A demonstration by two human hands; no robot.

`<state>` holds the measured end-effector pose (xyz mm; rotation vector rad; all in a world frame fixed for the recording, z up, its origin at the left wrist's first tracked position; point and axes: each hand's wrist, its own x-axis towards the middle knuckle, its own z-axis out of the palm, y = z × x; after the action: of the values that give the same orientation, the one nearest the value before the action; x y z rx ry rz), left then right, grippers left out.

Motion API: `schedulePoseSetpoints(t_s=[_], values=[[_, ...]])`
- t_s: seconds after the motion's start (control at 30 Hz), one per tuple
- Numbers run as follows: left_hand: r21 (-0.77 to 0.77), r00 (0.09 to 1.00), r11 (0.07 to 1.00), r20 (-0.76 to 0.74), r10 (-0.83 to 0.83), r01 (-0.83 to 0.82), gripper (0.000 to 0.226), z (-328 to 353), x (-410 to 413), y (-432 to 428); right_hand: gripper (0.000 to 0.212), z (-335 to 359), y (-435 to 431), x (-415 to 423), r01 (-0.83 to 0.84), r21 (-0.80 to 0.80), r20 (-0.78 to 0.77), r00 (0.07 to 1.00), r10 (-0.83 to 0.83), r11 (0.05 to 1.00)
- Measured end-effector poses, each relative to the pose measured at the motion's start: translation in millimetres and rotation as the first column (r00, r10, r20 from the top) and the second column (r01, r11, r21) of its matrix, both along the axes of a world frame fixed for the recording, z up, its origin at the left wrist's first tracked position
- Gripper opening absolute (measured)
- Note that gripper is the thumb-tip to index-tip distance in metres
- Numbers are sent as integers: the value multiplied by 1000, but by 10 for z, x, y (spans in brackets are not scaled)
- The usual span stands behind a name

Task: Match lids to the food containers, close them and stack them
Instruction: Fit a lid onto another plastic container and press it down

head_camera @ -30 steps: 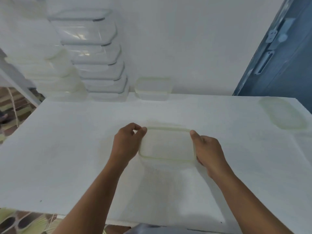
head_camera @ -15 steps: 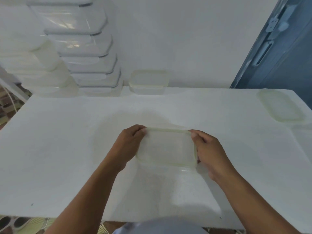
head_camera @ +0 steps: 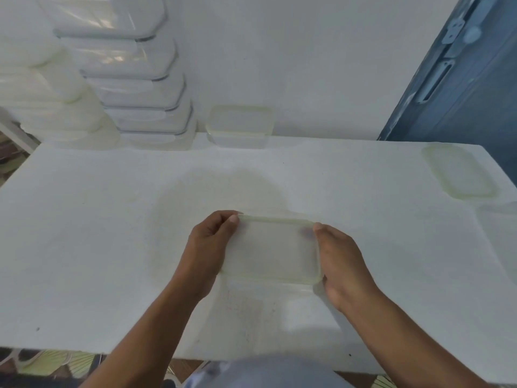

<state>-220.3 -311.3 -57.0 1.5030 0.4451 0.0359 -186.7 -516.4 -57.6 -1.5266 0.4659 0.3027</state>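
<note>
Both hands are closed on the same thing: a translucent lid (head_camera: 271, 247) with a pale yellowish rim, lying on a clear container (head_camera: 268, 287) between them. The left hand (head_camera: 208, 247) has its fingers curled at the lid's left short edge, thumb tip pressed against the far left corner. The right hand (head_camera: 344, 261) grips the opposite short edge, thumb laid on the far right corner and the other fingers tucked down out of sight beside the container's wall. Whether the lid is fully seated cannot be told (its near edge overhangs the container's front wall a little). The container stands on the white worktop (head_camera: 84, 233). Well beyond the hands, against the wall, stands a closed container (head_camera: 240, 126) of the same kind. Beyond and to the left of the left hand rise a stack of clear containers (head_camera: 140, 88) and a stack of whitish containers (head_camera: 42, 88). Far to the right of the right hand a loose lid (head_camera: 461, 172) lies flat near the worktop's edge
</note>
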Motion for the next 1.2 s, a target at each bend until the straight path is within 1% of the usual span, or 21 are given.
schedulePoseSetpoints(t_s=[0.1,0.17,0.23,0.3,0.37,0.43,0.53,0.6,0.63,0.7,0.77,0.83,0.9,0.97,1.03,1.1,1.13,1.2], values=[[-60,997,996,31,66,-64,17,-36,95,-96,28,22,5,191,40,-4,79,996,-40,999],[-61,993,993,58,104,-100,16,-38,230,-176,29,19,-4,379,41,-91,148,989,-27,995],[-35,992,995,78,94,-92,24,-34,360,-197,34,-16,-24,516,4,-218,200,979,41,976],[31,995,999,92,31,-34,32,-24,409,-169,30,-52,-61,574,-21,-288,256,962,98,957],[130,994,991,99,-42,29,29,-14,404,-131,21,-64,-94,566,-10,-317,350,928,126,948],[196,992,979,97,-80,60,26,-5,412,-106,24,-86,-112,575,-33,-342,411,893,181,939],[292,987,948,58,-147,125,25,26,432,-58,27,-125,-139,623,-122,-444,424,844,328,888],[419,981,894,34,-190,159,33,95,469,-22,28,-116,-180,655,-153,-544,421,801,426,825],[494,979,853,22,-203,166,41,155,479,-10,32,-87,-213,663,-161,-587,418,779,468,794],[626,971,764,41,-234,158,61,285,465,-1,49,23,-300,664,-181,-653,424,717,553,735],[730,946,659,56,-319,179,79,375,410,-14,69,158,-393,656,-216,-731,414,614,672,648],[805,908,538,-4,-420,252,94,398,344,-33,84,273,-455,643,-244,-845,332,456,826,475],[849,854,400,-105,-510,344,108,388,298,-61,98,357,-477,633,-278,-923,180,296,938,264],[869,787,249,-221,-576,427,118,349,280,-99,111,409,-481,627,-312,-946,29,195,980,90],[880,724,72,-338,-601,470,124,276,270,-140,118,416,-484,618,-348,-937,-80,138,987,-28],[891,691,-101,-410,-595,442,127,205,270,-155,124,377,-478,626,-340,-935,-144,106,984,-100],[890,682,-147,-428,-593,431,128,195,273,-157,127,345,-479,639,-326,-938,-161,102,982,-120],[883,666,-187,-451,-595,431,130,189,290,-145,131,307,-478,657,-311,-939,-186,93,978,-149]])
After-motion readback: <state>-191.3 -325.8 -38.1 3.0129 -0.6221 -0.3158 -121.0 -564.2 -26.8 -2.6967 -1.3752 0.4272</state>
